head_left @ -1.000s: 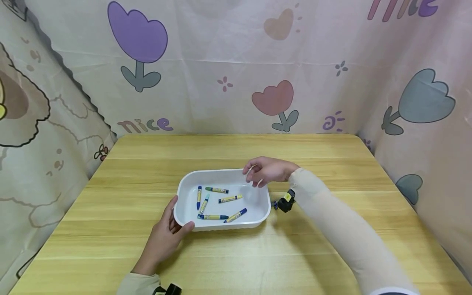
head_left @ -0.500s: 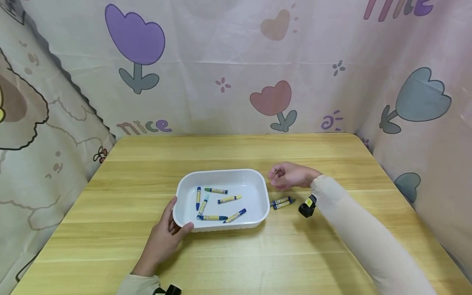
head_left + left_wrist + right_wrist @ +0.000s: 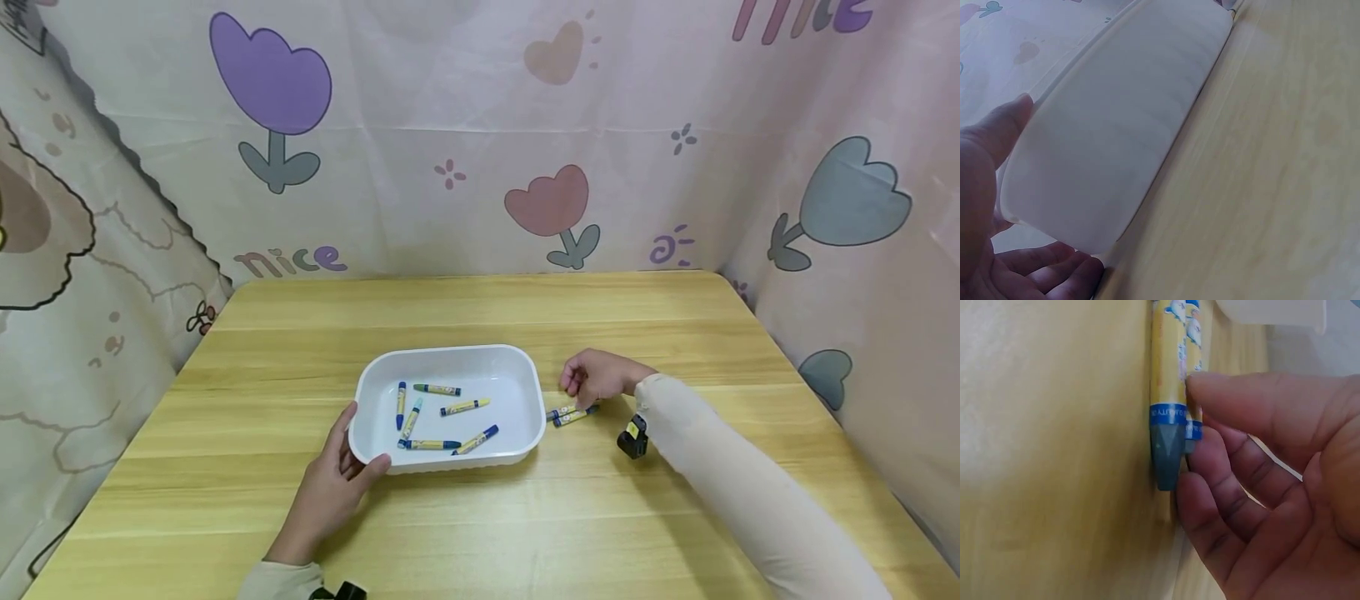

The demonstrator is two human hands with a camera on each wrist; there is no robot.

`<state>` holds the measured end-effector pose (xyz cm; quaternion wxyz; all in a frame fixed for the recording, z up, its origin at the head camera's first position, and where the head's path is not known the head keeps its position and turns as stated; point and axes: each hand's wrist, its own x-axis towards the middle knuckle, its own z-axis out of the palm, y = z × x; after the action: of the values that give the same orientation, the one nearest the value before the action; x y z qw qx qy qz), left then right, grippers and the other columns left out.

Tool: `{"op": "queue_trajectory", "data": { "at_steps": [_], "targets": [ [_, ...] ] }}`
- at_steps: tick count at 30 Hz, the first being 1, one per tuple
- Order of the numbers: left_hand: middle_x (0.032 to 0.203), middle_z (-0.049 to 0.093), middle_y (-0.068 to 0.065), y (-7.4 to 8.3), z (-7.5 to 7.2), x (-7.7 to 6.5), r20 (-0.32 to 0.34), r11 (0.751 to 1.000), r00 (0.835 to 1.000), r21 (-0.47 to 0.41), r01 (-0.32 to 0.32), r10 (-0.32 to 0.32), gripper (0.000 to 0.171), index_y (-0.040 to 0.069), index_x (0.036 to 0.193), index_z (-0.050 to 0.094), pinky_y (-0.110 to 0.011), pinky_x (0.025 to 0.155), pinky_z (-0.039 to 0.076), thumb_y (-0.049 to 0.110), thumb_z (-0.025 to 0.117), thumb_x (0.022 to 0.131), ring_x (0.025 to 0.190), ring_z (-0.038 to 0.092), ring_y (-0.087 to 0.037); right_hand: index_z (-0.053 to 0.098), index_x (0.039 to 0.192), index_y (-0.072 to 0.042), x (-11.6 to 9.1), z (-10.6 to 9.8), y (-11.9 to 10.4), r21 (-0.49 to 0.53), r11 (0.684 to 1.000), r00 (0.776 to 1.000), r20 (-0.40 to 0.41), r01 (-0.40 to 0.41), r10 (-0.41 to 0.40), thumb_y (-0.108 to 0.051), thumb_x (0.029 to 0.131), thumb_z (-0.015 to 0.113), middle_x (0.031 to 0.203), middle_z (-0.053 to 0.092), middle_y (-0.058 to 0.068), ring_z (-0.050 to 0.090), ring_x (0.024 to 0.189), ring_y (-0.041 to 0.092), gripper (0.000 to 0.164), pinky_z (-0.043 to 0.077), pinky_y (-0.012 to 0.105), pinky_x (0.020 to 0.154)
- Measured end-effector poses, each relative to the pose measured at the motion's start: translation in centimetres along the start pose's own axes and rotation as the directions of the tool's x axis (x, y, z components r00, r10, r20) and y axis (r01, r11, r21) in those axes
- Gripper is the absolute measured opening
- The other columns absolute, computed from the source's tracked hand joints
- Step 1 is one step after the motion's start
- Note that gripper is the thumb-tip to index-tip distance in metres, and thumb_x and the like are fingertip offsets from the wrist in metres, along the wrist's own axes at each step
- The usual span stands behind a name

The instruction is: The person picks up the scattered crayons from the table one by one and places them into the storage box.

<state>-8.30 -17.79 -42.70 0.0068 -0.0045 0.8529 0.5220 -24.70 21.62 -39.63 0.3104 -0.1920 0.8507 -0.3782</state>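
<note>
A white plastic tray [image 3: 513, 379] stands on the table with several crayons in it, among them a yellow one [image 3: 464, 407] and a dark blue one [image 3: 476, 440]. My left hand [image 3: 327, 493] grips its near left corner, thumb [image 3: 1013, 122] at the rim and fingers low against the end wall. To the right of the tray, two crayons lie side by side. My right hand [image 3: 603, 375] is down at them, thumb and curled fingers pinching the farther crayon [image 3: 1194, 353]. The nearer crayon [image 3: 1168, 369], dark grey-green at the tip, lies alongside.
The wooden table [image 3: 480, 533] reaches back to a printed curtain [image 3: 405, 192] with flowers and lettering, which also hangs at both sides. A small black camera [image 3: 633, 437] sits on the right wrist, close over the tabletop.
My right hand has moved from over the tray's far right corner to the right and down onto the two crayons. The left hand keeps its hold on the tray.
</note>
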Motion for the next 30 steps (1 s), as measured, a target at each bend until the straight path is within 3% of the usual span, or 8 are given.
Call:
{"op": "queue_trajectory", "data": {
  "at_steps": [6,10,16,20,24,30],
  "targets": [
    [0.152,0.031,-0.023,0.0,-0.1,-0.1,-0.003,1.0,1.0,-0.011,0.0,0.0,0.094,0.012,0.157,0.008,-0.034,0.099,0.043,0.029,0.071,0.09,0.13,0.043,-0.034,0.065,0.09,-0.003,0.2,0.4,-0.3,-0.209,0.977,0.999,-0.028,0.031,-0.038,0.014,0.068,0.075,0.084,0.061,0.005,0.056,0.079,0.017,0.029,0.054,0.027,0.07],
    [0.151,0.031,-0.023,0.2,-0.1,0.0,-0.001,1.0,1.0,-0.014,-0.004,0.004,0.093,0.012,0.157,0.008,-0.034,0.099,0.043,0.029,0.071,0.09,0.131,0.043,-0.033,0.066,0.097,-0.005,0.3,0.4,-0.5,-0.252,0.968,0.999,-0.022,0.022,-0.028,0.01,0.073,0.073,0.083,0.06,0.004,0.053,0.077,0.017,0.029,0.051,0.025,0.066],
    [0.151,0.032,-0.023,0.2,-0.1,0.0,0.003,1.0,1.0,-0.002,-0.005,0.005,0.094,0.01,0.157,0.008,-0.034,0.099,0.044,0.029,0.071,0.09,0.13,0.043,-0.034,0.055,0.13,0.0,-0.1,0.0,-0.6,-0.085,0.996,0.999,0.044,-0.016,0.019,0.014,0.077,0.059,0.077,0.054,0.007,0.049,0.064,0.016,0.055,0.043,0.023,0.054],
    [0.151,0.032,-0.023,0.3,0.0,0.0,0.003,1.0,1.0,0.003,-0.003,0.003,0.093,0.01,0.157,0.009,-0.034,0.099,0.044,0.029,0.071,0.09,0.13,0.044,-0.034,0.039,0.146,-0.004,-0.3,-0.2,-0.4,0.086,0.995,0.997,0.066,-0.051,0.045,0.014,0.08,0.056,0.08,0.053,0.011,0.051,0.064,0.018,0.071,0.048,0.025,0.056],
    [0.151,0.032,-0.023,0.2,0.1,0.0,0.002,1.0,1.0,0.011,0.003,-0.003,0.093,0.011,0.157,0.009,-0.034,0.099,0.044,0.031,0.071,0.09,0.13,0.043,-0.033,0.032,0.15,-0.006,-0.5,-0.5,-0.6,0.198,0.979,0.997,0.064,-0.053,0.041,0.01,0.085,0.055,0.084,0.054,0.014,0.053,0.067,0.02,0.07,0.052,0.029,0.061],
    [0.151,0.032,-0.023,0.2,0.0,0.1,0.003,1.0,1.0,0.011,0.004,-0.004,0.093,0.011,0.157,0.009,-0.034,0.099,0.044,0.031,0.071,0.09,0.131,0.043,-0.033,0.031,0.148,-0.001,-0.6,-1.0,-1.2,0.289,0.957,0.998,0.063,-0.037,0.02,0.009,0.088,0.053,0.089,0.051,0.013,0.054,0.073,0.02,0.064,0.057,0.035,0.07]
  ]
}}
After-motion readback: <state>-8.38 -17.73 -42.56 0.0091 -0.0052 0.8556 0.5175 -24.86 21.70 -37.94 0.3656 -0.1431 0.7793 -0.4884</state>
